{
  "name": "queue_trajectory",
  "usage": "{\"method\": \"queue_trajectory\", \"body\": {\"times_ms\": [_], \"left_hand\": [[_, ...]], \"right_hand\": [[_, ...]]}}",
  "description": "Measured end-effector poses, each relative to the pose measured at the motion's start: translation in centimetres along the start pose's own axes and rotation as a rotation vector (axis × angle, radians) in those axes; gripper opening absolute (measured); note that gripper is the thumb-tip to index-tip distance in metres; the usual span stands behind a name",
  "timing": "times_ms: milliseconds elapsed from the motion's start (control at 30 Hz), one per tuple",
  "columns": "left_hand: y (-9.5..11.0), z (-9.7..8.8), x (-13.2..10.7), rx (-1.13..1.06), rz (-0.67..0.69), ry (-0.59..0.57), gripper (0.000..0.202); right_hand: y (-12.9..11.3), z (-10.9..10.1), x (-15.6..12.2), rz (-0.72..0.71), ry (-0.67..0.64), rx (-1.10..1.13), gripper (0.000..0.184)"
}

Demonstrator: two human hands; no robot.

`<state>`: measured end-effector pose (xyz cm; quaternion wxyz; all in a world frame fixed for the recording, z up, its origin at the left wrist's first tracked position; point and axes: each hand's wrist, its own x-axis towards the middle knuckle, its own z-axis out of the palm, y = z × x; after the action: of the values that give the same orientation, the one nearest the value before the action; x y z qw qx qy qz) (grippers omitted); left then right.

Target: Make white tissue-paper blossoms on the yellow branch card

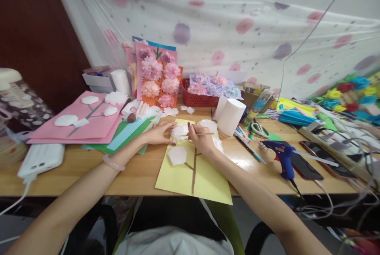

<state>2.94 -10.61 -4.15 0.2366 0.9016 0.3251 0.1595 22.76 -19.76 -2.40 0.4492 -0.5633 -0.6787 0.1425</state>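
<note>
A sheet of yellow paper point(175, 177) lies at the table's front edge, with a brown stem and branches on it. My right hand point(202, 138) pinches a thin wooden stick point(208, 134), its tip hidden by the fingers, beside a fluffy white tissue flower point(179, 131). At that flower's left edge rests my left hand point(159, 133), thumb and fingers apart around it. Nearer me on the sheet is a flat white paper piece point(177, 155). Two more white tufts, a far flower point(208, 124) and a right flower point(218, 144), lie partly behind my right hand.
Pink sheets point(97, 128) with white pieces lie left, by a power bank point(43, 160). A white paper roll point(232, 116) stands behind the yellow sheet. To the right are scissors point(260, 130), pens, a blue glue gun point(284, 158), phones and cables. A red basket point(197, 99) stands behind.
</note>
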Motion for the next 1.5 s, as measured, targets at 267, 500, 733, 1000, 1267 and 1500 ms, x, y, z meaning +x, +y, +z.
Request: {"method": "queue_trajectory", "body": {"times_ms": [267,500,733,1000,1267,1500], "left_hand": [[0.5,-0.4,-0.1,0.036,-0.057,-0.056,0.09],[0.6,-0.1,-0.1,0.01,-0.073,-0.037,0.089],[-1.7,-3.1,0.5,-0.337,-0.061,0.288,0.042],[-4.9,-9.0,-2.6,0.269,-0.307,0.606,0.022],[-5.3,-9.2,-3.4,0.616,-0.414,0.346,0.008],[-5.1,-9.7,-3.2,0.148,-0.412,0.481,0.028]], "right_hand": [[1.1,-0.3,-0.4,0.135,0.165,0.344,0.054],[1.0,-0.3,-0.4,0.177,0.216,0.481,0.05],[0.8,-1.0,-0.1,0.217,0.232,0.635,0.052],[1.2,-0.9,0.0,0.255,0.275,0.709,0.049],[1.4,-0.8,0.1,0.281,0.284,0.721,0.048],[1.4,-0.8,0.2,0.267,0.295,0.745,0.048]]}}
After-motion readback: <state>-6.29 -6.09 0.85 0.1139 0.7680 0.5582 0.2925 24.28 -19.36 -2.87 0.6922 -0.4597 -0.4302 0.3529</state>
